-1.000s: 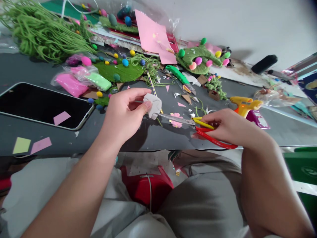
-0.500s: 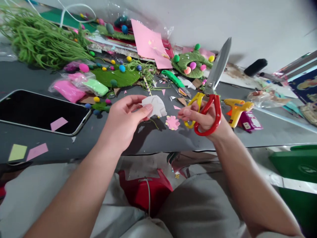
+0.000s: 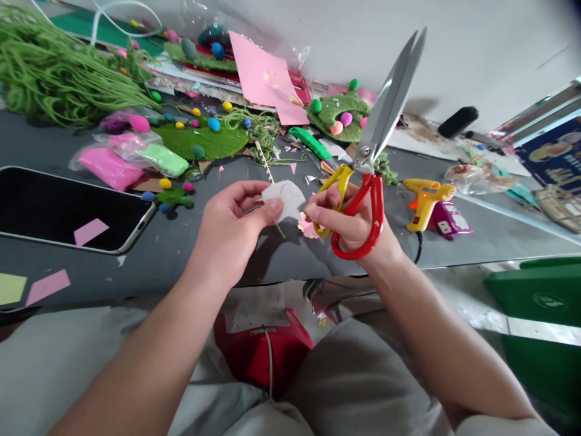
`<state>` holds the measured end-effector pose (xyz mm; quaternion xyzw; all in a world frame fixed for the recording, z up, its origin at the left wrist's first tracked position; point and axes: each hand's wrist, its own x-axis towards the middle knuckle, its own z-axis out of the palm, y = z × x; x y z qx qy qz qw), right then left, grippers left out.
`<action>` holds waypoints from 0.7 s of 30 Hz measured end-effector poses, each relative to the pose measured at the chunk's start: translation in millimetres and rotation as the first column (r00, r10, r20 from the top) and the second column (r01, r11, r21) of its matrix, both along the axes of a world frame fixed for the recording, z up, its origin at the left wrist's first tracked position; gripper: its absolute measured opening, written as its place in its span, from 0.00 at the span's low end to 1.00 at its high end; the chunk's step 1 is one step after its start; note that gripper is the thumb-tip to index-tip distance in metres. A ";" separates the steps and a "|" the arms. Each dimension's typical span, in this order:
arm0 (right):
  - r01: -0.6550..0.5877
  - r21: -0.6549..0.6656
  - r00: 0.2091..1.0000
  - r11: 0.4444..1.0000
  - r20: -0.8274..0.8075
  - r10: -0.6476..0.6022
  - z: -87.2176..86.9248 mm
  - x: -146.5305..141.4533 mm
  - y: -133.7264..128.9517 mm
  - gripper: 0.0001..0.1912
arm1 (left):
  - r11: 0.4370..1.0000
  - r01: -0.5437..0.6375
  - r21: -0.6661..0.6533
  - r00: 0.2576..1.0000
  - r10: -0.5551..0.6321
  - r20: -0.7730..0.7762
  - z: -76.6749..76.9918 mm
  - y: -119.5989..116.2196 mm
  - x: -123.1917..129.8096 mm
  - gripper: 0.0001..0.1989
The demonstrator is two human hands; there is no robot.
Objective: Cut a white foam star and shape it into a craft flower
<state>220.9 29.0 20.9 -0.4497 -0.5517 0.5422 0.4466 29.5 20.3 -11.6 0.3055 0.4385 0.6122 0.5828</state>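
Between thumb and fingers, my left hand point(image 3: 233, 227) pinches a small white paper piece point(image 3: 287, 198) with a rounded edge. My right hand point(image 3: 351, 221) has the scissors point(image 3: 379, 121) looped on it, blades pointing up and away, one handle yellow and the other red. Its thumb and fingertip come up close to the right edge of the white paper; whether they touch it I cannot tell. Just below those fingertips lies a pink paper flower point(image 3: 308, 226), partly covered by the hand and the yellow handle. A striped stick point(image 3: 264, 162) rests behind the white paper.
A phone point(image 3: 77, 209) lies at left with pink scraps on and near it. Green yarn point(image 3: 63, 72), clay packets point(image 3: 111, 166), a green cutter point(image 3: 309, 143) and pink paper point(image 3: 263, 72) crowd the back. To the right sits a yellow glue gun point(image 3: 425, 200).
My right hand has moved left with the scissors, closing in on the white paper and now partly covering the pink flower. The view has shifted slightly.
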 end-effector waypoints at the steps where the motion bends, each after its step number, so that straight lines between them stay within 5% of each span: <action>1: 0.018 0.007 1.000 1.000 -0.004 -0.018 1.4 1.2 0.7 0.22 | 0.999 -0.046 0.000 0.999 0.046 0.021 1.3 1.3 -1.8 0.13; 3: 0.075 0.034 0.997 0.997 0.002 -0.075 3.4 5.4 4.0 0.21 | 0.995 -0.100 0.020 0.994 0.099 0.051 4.4 3.0 -6.0 0.12; 12: 0.385 0.286 0.923 0.878 -0.105 -0.370 -11.0 38.7 38.4 0.16 | 0.997 0.049 0.054 0.999 -0.049 -0.010 5.0 -5.3 -5.3 0.15; 16: 0.295 0.223 0.955 0.929 -0.039 -0.294 -3.8 41.3 34.2 0.17 | 0.995 0.062 0.083 0.996 -0.056 -0.066 1.6 -6.2 -3.8 0.16; 21: 0.049 0.055 0.920 0.997 0.386 -0.067 11.0 42.6 17.1 0.23 | 0.981 0.007 0.192 0.977 0.034 -0.210 -2.1 -1.3 -10.2 0.16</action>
